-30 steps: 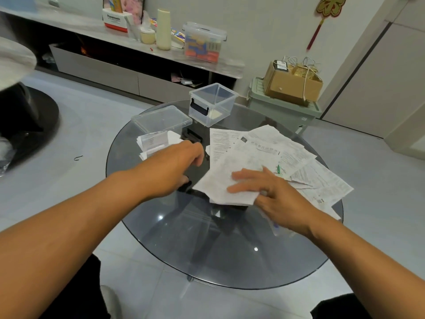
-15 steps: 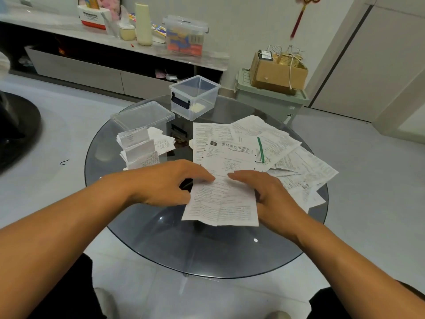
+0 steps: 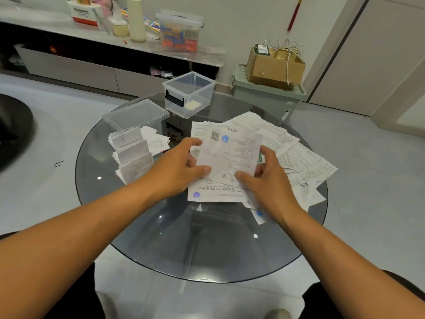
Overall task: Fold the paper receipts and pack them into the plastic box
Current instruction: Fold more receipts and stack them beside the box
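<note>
Both hands, left hand [image 3: 181, 168] and right hand [image 3: 264, 180], pinch one receipt [image 3: 230, 155] in a narrow grip, just this side of the plastic box [image 3: 189, 94]. Uneven pulling could crease it crooked or drag loose receipts [image 3: 303, 162] off the counter [image 3: 184, 245].

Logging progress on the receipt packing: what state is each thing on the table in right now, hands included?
Box: open, upright, almost empty.
Lid: off, beside the box.
Folded receipts: stacked left of the hands, not packed.
Held receipt: lifted, mid-fold.
Loose receipts: unfolded, spread flat.
Left hand: pinching the held receipt.
Right hand: pinching its other edge.
</note>
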`<state>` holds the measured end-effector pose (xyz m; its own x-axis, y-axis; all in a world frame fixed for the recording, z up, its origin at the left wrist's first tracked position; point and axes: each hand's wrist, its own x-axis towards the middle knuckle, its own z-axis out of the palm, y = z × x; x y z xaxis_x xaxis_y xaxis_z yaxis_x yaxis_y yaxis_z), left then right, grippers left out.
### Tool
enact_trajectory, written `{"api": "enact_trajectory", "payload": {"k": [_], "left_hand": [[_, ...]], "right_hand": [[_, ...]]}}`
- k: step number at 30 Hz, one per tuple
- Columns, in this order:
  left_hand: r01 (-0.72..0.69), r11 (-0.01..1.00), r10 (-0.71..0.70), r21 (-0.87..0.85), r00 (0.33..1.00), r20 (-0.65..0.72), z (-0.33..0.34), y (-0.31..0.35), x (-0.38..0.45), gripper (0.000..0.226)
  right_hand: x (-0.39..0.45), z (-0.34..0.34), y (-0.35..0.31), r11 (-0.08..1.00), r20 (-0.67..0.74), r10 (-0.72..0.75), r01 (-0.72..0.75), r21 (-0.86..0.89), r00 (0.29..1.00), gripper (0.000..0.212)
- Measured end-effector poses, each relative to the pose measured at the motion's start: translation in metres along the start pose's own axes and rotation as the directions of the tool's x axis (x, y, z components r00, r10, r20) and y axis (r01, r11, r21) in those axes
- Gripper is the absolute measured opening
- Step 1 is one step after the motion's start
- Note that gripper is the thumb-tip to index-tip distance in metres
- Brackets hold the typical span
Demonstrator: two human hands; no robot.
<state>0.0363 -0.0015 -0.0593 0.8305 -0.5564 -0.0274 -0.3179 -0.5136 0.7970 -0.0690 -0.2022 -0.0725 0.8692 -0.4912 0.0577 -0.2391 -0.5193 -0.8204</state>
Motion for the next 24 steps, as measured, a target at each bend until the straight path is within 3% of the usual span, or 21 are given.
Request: {"api": "enact_trajectory", "payload": {"k": [3,7,11,15,18,21,24], "left_hand": [[0.036,0.995,-0.026,0.092,0.994,-0.108,0.006,0.001,0.003,0.047],[-0.008,0.977,0.029,0.215,0.995,-0.094,0.011,0.0,0.008,0.025],[0.065,0.998,-0.066,-0.027,0.997,-0.031,0.003,0.005,0.014,0.007],[0.151,0.977,-0.133,-0.148,0.983,0.126,-0.007,0.009,0.013,0.019],[0.021,0.998,-0.01,-0.056,0.979,0.204,-0.016,0.013,0.007,0.042],[-0.166,0.977,0.129,0.135,0.96,0.248,-0.026,0.016,0.003,0.058],[-0.219,0.953,0.176,0.207,0.962,0.208,-0.025,0.01,0.003,0.035]], "right_hand": [[0.002,0.002,0.0,0.993,-0.065,-0.051,0.043,-0.112,0.997,0.087],[0.0,-0.002,0.002,0.964,0.06,-0.129,0.139,-0.227,0.99,0.078],[-0.005,-0.01,0.002,0.908,0.246,-0.142,0.225,-0.354,0.959,0.08],[-0.006,-0.009,0.008,0.833,0.189,-0.276,0.333,-0.441,0.942,0.04],[-0.001,-0.01,0.01,0.818,0.116,-0.376,0.388,-0.425,0.919,0.022],[0.002,-0.015,0.007,0.88,0.158,-0.305,0.341,-0.331,0.939,0.023],[0.0,-0.016,0.003,0.961,0.237,-0.207,0.243,-0.135,0.949,0.033]]}}
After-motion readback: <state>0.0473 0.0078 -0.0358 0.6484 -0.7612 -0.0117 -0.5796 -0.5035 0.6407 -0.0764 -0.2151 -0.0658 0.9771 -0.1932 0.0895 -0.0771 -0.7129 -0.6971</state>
